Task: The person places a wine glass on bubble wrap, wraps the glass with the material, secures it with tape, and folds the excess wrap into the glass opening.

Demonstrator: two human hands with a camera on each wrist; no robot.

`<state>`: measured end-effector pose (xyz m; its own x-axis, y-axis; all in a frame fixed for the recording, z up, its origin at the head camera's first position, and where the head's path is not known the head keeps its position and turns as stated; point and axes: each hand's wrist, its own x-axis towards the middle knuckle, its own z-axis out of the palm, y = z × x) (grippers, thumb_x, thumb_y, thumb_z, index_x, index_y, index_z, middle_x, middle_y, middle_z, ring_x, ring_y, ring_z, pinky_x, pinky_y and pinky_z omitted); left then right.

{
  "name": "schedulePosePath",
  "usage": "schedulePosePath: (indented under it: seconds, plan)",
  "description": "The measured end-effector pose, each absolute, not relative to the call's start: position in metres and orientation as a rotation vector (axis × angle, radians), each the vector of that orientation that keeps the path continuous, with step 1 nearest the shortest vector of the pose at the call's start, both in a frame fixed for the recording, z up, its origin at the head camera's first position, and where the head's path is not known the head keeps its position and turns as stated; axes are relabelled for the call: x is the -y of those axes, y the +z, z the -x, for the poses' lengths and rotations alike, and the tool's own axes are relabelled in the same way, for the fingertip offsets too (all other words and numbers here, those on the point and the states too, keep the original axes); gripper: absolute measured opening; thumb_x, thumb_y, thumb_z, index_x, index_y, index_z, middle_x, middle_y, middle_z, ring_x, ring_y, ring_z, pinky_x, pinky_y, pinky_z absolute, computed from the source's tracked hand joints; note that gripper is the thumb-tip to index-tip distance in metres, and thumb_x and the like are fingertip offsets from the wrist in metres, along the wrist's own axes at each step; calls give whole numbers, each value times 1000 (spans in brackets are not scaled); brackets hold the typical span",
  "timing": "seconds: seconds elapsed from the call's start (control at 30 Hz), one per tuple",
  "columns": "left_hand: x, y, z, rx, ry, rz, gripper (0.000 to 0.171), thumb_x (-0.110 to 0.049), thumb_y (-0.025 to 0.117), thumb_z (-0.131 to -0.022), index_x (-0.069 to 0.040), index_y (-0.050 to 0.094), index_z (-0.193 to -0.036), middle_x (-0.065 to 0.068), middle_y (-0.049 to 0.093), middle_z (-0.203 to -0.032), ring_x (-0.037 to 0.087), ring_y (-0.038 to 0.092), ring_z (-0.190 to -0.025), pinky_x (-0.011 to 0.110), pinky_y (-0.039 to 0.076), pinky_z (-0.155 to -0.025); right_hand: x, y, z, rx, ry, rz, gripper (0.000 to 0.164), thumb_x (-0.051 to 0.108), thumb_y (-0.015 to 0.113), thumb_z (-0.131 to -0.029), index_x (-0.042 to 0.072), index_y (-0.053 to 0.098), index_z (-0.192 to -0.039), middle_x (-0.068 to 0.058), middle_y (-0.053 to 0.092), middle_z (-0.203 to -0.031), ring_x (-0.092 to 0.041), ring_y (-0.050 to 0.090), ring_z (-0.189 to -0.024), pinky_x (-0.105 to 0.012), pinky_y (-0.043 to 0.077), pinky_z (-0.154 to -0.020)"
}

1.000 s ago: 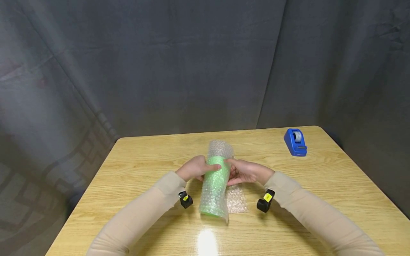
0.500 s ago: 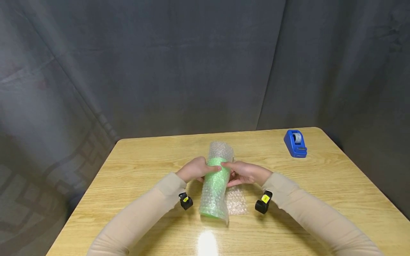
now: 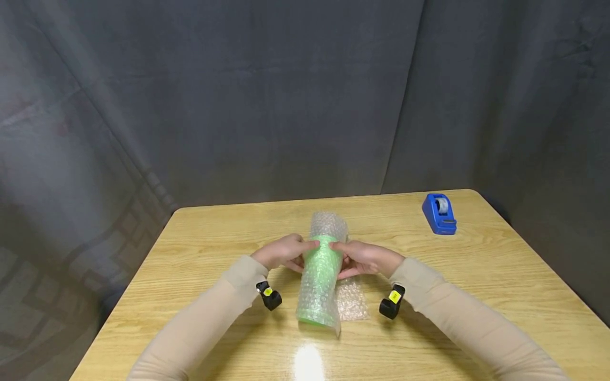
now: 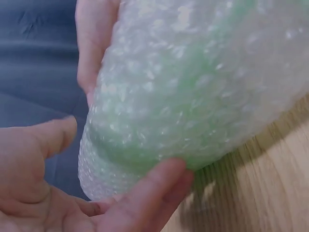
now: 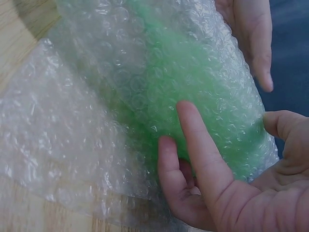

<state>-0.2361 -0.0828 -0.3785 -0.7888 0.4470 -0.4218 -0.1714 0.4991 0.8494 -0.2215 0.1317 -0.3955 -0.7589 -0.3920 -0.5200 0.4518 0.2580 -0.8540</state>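
Observation:
A green, roughly cylindrical object (image 3: 320, 264) lies on the table inside clear bubble wrap (image 3: 329, 223), which extends past its far end. A loose flap of the wrap (image 3: 351, 300) spreads flat to the right. On the left side, my left hand (image 3: 285, 251) touches the wrapped roll with its fingers; its thumb stands off the surface in the left wrist view. From the right, my right hand (image 3: 364, 256) holds the roll, thumb on top and fingers along its side, close above the flap. The right wrist view shows these fingers (image 5: 205, 154) against the bubbles.
A blue tape dispenser (image 3: 439, 214) with a roll of clear tape stands at the back right of the wooden table (image 3: 214, 238). Dark grey curtains (image 3: 286, 106) hang behind the table and at both sides. Each wrist wears a small black camera.
My left hand has slid a little left, its thumb drawing back across the top of the roll. The right thumb has shifted slightly left. The wrapped object has barely moved.

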Motion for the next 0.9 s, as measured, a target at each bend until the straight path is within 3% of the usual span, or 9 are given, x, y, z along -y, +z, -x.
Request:
schedulePosePath:
  seconds: [0.37, 0.9]
  plan:
    - [86, -388, 240, -2013, 1400, -180, 31, -28, 62, -96, 3, 61, -94, 8, 68, -84, 16, 68, -75, 35, 61, -76, -132, -395, 221, -1842, -1584, -37, 48, 32, 41, -103, -9, 38, -128, -19, 52, -99, -22, 64, -80, -30, 60, -78]
    - [86, -386, 234, -2027, 1322, -234, 45, -38, 59, -96, 5, 67, -107, 12, 71, -92, 20, 70, -81, 38, 60, -78, -133, -397, 220, -1847, -1596, -32, 46, 29, 40, -103, -10, 36, -127, -19, 47, -101, -24, 63, -85, -31, 59, -80]
